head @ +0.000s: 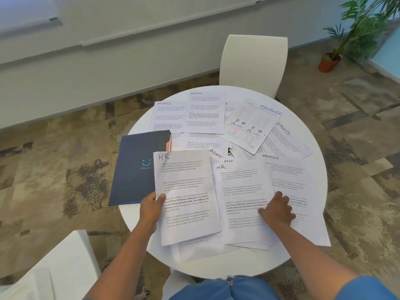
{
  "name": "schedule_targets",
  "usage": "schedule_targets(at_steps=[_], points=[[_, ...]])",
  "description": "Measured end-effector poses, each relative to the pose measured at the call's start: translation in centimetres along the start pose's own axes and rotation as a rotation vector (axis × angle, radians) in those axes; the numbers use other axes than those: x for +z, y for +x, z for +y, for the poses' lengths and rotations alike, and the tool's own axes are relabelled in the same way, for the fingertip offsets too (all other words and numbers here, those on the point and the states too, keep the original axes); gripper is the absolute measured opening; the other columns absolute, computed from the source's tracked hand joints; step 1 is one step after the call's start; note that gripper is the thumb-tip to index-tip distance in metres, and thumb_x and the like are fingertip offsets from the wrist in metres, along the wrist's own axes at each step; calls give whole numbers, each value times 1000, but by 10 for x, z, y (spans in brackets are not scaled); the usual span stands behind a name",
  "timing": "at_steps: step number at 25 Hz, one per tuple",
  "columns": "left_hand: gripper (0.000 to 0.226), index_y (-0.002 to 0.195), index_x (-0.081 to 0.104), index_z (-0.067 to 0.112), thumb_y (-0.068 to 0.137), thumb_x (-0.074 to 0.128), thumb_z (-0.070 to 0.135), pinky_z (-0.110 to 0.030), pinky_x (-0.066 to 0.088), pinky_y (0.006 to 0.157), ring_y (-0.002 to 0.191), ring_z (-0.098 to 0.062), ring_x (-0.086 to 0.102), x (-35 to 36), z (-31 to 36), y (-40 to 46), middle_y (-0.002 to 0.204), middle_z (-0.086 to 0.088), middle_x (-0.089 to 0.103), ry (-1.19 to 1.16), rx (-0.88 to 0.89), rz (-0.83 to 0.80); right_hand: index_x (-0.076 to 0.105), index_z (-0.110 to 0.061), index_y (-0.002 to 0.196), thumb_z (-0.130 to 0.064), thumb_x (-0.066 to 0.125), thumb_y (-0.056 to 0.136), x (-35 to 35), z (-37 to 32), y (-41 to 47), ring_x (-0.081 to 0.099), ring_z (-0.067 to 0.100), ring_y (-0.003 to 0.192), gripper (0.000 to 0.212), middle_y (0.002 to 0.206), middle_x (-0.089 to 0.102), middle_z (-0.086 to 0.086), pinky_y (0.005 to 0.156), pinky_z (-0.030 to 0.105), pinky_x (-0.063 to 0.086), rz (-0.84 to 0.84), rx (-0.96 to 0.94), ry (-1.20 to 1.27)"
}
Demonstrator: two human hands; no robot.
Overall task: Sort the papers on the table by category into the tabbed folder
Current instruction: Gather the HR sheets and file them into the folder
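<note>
Labelled papers (205,113) cover a round white table (307,135) on patterned carpet (65,161); left hand (151,207) fingers pinch an HR sheet (186,195), right hand (277,210) fingers spread flat on another.

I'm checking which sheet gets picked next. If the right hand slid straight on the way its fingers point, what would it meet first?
The right hand lies on the second HR sheet, fingers pointing left. Sliding on, it would probably first meet the HR sheet that the left hand holds, though height is unclear.
</note>
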State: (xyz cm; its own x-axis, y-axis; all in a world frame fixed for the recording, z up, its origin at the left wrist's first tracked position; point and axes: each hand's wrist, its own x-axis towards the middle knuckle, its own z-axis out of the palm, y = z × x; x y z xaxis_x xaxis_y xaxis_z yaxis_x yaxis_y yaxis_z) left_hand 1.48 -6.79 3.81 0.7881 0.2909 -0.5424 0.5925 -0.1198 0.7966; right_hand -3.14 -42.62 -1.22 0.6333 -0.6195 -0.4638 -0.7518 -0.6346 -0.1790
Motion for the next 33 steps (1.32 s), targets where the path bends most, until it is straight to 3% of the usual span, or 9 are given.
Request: schedule_targets(at_steps=[5,8,13,18,22,26,33], points=[[13,106,66,15,99,55,14,-34,56,71,83,-21,69,-2,1,1,96,-4,72,18,17,-2,44,-9,119,-7,62,84,1,11,6,62,34,96,40,109,61,13,83,41,48,80,-89,130],[14,109,66,13,100,55,14,-33,55,70,83,-22,69,-3,2,2,96,-4,72,-7,11,-1,56,-11,115,-9,59,88,-6,17,10,57,28,89,27,107,63,9,73,33,43,64,-110,275],[17,112,67,11,99,56,14,-37,56,74,87,-26,70,-10,2,8,99,-6,73,-39,3,-1,60,-8,94,-6,61,92,-32,29,12,56,28,89,3,92,61,5,75,31,38,72,-194,559],[18,111,69,9,98,58,13,-39,57,78,89,-29,70,-8,1,9,103,-9,74,-48,8,-15,57,-13,84,-10,61,92,-54,22,13,50,22,73,10,76,52,-1,61,32,37,64,-170,726],[16,107,70,10,98,58,12,-33,56,71,84,-26,71,6,3,2,100,-8,75,-49,13,-59,63,-14,87,-13,65,91,-51,2,6,59,24,79,4,87,65,7,71,35,47,-43,-230,836],[14,103,71,14,97,58,13,-29,56,61,77,-22,73,25,10,-7,93,-5,77,-54,15,-121,63,-18,85,-15,67,90,-34,-25,-11,57,18,77,7,82,62,-1,72,34,46,-97,-311,820],[19,107,71,15,99,53,17,-48,58,88,96,-29,72,37,7,-13,104,-5,76,-83,13,-147,63,-17,90,-17,66,89,-5,-43,-40,61,24,87,3,92,67,5,77,34,47,-133,-355,750]])
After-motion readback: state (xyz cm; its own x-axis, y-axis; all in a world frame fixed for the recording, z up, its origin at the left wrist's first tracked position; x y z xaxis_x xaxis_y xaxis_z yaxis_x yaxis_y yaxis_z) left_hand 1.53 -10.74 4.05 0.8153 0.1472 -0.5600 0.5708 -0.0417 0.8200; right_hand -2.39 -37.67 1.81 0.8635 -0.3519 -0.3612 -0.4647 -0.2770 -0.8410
